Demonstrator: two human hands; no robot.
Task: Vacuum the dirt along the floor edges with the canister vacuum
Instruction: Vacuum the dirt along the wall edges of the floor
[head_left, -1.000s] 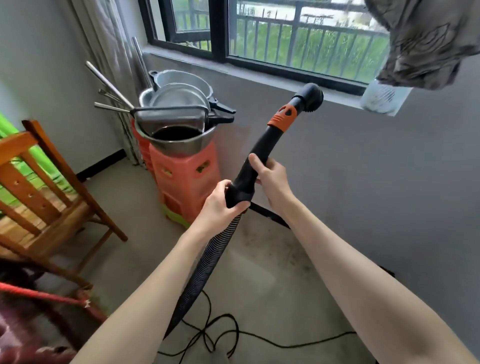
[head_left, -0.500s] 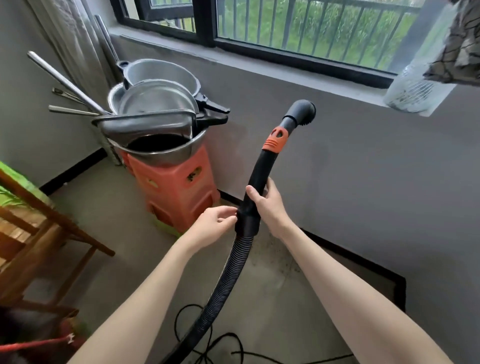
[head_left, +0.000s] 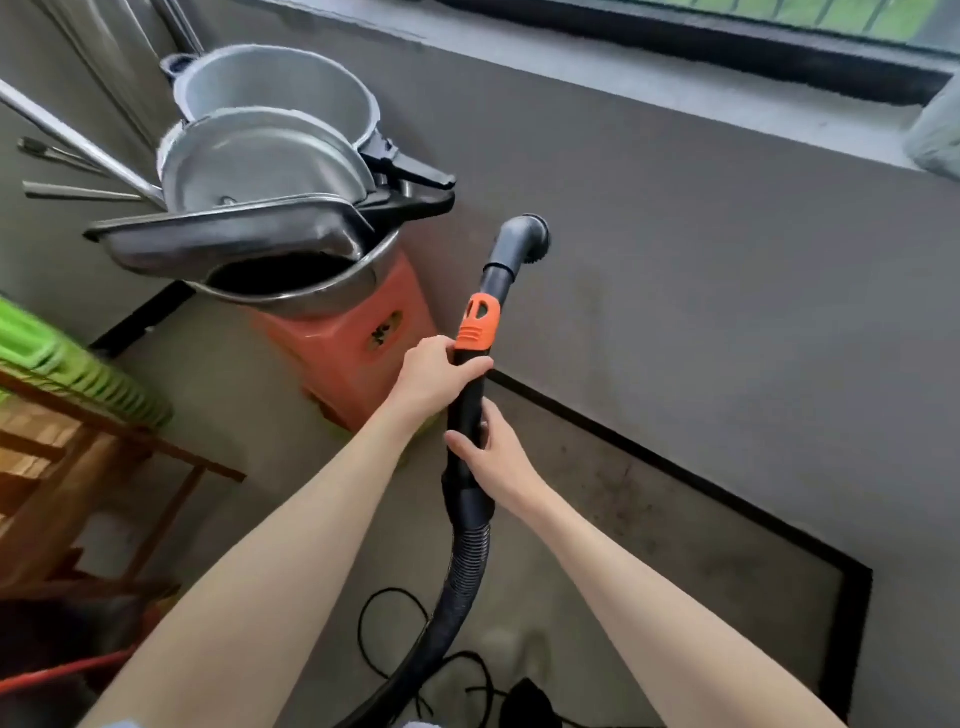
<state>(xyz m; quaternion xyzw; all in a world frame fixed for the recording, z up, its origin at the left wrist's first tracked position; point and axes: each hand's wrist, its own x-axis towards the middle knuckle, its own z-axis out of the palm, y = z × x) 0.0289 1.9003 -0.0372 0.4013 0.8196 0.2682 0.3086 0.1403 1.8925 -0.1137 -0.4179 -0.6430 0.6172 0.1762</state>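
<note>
Head view. A black wand (head_left: 467, 410) is held nearly upright in front of the grey wall (head_left: 701, 270), in both bare hands. The left hand (head_left: 434, 376) is wrapped round the wand just under the orange collar (head_left: 478, 322), thumb across the front of the tube. The right hand (head_left: 491, 452) grips the wand lower down, fingers curled round it from the right side, just above the cuff where the ribbed hose (head_left: 457, 582) begins. The hose is seen curving down and left to the bottom edge of the frame.

Above the collar a grey elbow nozzle (head_left: 519, 241) is fitted; its opening is turned toward the wall, close to it. Whether it touches the wall cannot be told. The nozzle is well above the floor (head_left: 649, 530) and the black skirting (head_left: 675, 467).

Dark specks of dirt (head_left: 618, 499) are noted on the floor near the skirting, right of the hands. A black cord (head_left: 395, 639) lies looped on the floor beside the hose.

Left of the wand, an orange stool (head_left: 358, 353) stands against the wall, with stacked metal pans (head_left: 270, 171) on top; black pan handles project toward the wand. A wooden chair (head_left: 78, 467) is partly seen at left, something green (head_left: 62, 364) behind it. A window sill (head_left: 675, 78) runs along the top.
</note>
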